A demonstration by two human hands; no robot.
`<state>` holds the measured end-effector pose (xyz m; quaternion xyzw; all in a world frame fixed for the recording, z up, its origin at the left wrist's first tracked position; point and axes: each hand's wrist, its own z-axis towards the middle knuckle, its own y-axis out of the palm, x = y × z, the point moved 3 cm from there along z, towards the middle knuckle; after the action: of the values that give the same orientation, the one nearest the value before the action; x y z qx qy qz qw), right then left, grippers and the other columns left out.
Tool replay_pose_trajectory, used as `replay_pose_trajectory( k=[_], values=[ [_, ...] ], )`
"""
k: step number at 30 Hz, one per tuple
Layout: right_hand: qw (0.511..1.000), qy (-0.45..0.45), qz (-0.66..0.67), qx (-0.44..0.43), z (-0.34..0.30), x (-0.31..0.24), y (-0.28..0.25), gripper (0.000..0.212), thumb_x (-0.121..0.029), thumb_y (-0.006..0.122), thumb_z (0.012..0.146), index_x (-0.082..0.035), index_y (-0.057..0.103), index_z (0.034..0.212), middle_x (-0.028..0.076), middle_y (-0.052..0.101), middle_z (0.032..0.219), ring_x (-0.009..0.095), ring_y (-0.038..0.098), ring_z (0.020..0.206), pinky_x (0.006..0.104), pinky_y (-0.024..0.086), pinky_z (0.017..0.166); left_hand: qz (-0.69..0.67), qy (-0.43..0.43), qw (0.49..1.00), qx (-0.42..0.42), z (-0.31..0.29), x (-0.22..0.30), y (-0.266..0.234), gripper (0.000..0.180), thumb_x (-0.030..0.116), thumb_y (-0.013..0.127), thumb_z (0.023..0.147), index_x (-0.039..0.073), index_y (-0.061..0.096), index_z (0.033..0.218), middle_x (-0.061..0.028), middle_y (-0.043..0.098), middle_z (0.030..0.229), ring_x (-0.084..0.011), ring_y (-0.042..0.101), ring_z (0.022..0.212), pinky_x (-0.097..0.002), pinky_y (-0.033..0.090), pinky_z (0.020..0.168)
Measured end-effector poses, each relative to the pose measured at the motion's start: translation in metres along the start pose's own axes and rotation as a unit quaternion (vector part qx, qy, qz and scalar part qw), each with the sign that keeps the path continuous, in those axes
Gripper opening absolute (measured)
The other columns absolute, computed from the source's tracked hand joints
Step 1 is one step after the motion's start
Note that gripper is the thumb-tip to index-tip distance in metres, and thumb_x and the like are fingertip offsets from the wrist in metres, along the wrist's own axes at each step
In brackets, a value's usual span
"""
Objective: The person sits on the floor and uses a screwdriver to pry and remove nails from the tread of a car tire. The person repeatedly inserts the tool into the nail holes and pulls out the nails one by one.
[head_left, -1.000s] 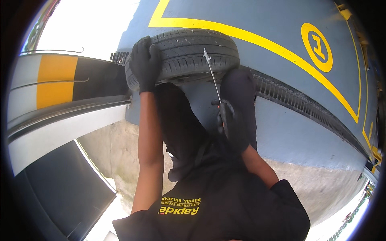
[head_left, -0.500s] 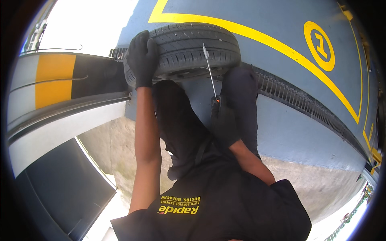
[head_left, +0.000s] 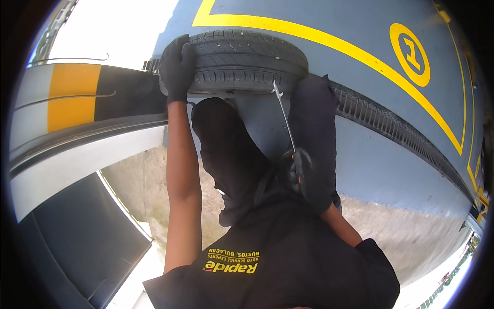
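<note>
A black tyre (head_left: pixel 242 59) stands upright on its tread in front of my knees, its grooved tread facing up. My left hand (head_left: pixel 177 67), in a black glove, is clasped over the tyre's left end. In my gloved right hand (head_left: pixel 309 177) is a long thin metal tool (head_left: pixel 286 118) with a black and orange handle. Its small hooked or forked tip is by the tyre's near edge, over the gap between my legs; whether it touches the rubber I cannot tell. Fingers hide most of the handle.
A drain grate (head_left: pixel 391 123) runs across the floor to the right of the tyre. Yellow lines (head_left: pixel 329 41) mark the blue-grey floor beyond. At the left lies a black, yellow and white striped barrier (head_left: pixel 72 98). My bent legs (head_left: pixel 314 118) flank the tool.
My right hand has drawn back toward my body, pulling the tool's tip from the tread to the tyre's near edge. My left hand stays on the tyre, which has tilted or turned slightly.
</note>
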<state>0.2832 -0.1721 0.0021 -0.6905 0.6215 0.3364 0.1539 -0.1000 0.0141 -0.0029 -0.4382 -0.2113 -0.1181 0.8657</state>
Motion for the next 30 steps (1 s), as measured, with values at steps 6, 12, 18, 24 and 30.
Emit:
replay_pose_trajectory(
  k=[6, 12, 18, 24, 30],
  values=[
    [0.993, -0.113, 0.038, 0.016, 0.025, -0.012, 0.000, 0.034, -0.034, 0.046, 0.112, -0.006, 0.065, 0.116, -0.003, 0.045, 0.066, 0.004, 0.040, 0.053, 0.0256, 0.035, 0.049, 0.026, -0.018, 0.998, -0.048, 0.013, -0.015, -0.005, 0.032, 0.027, 0.056, 0.099, 0.011, 0.072, 0.121, -0.0131, 0.072, 0.121, -0.0325, 0.066, 0.116, -0.0436, 0.050, 0.101],
    [0.991, -0.136, 0.002, 0.012, 0.044, -0.024, 0.005, 0.033, -0.031, 0.048, 0.112, -0.004, 0.065, 0.118, -0.003, 0.045, 0.067, 0.004, 0.041, 0.053, 0.0265, 0.035, 0.049, 0.113, 0.136, 0.979, -0.101, 0.002, 0.068, 0.012, 0.033, 0.035, 0.059, 0.101, 0.012, 0.073, 0.120, -0.0118, 0.072, 0.119, -0.0324, 0.067, 0.112, -0.0432, 0.051, 0.096],
    [0.990, -0.131, 0.038, 0.029, 0.040, -0.026, 0.003, 0.033, -0.033, 0.048, 0.112, -0.004, 0.065, 0.118, -0.003, 0.046, 0.069, 0.004, 0.041, 0.053, 0.0246, 0.035, 0.048, 0.041, 0.055, 0.992, -0.110, 0.014, 0.047, 0.007, 0.035, 0.039, 0.060, 0.098, 0.010, 0.075, 0.111, -0.0107, 0.075, 0.107, -0.0327, 0.068, 0.107, -0.0452, 0.047, 0.099],
    [0.989, -0.133, 0.044, 0.046, 0.045, -0.031, -0.010, 0.033, -0.033, 0.049, 0.111, -0.004, 0.064, 0.118, -0.002, 0.047, 0.069, 0.004, 0.042, 0.052, 0.0241, 0.038, 0.048, 0.001, -0.026, 0.982, -0.185, 0.037, 0.009, 0.003, 0.038, 0.034, 0.058, 0.103, 0.008, 0.072, 0.127, -0.0137, 0.074, 0.120, -0.0260, 0.069, 0.112, -0.0379, 0.050, 0.100],
    [0.989, -0.131, 0.044, 0.060, 0.049, -0.038, -0.020, 0.033, -0.032, 0.051, 0.110, -0.003, 0.063, 0.117, -0.002, 0.048, 0.068, 0.004, 0.044, 0.052, 0.0240, 0.038, 0.048, -0.073, -0.085, 0.977, -0.181, 0.040, -0.021, -0.005, 0.045, 0.036, 0.056, 0.102, 0.002, 0.070, 0.128, -0.0149, 0.073, 0.120, -0.0257, 0.068, 0.111, -0.0378, 0.050, 0.099]
  ],
)
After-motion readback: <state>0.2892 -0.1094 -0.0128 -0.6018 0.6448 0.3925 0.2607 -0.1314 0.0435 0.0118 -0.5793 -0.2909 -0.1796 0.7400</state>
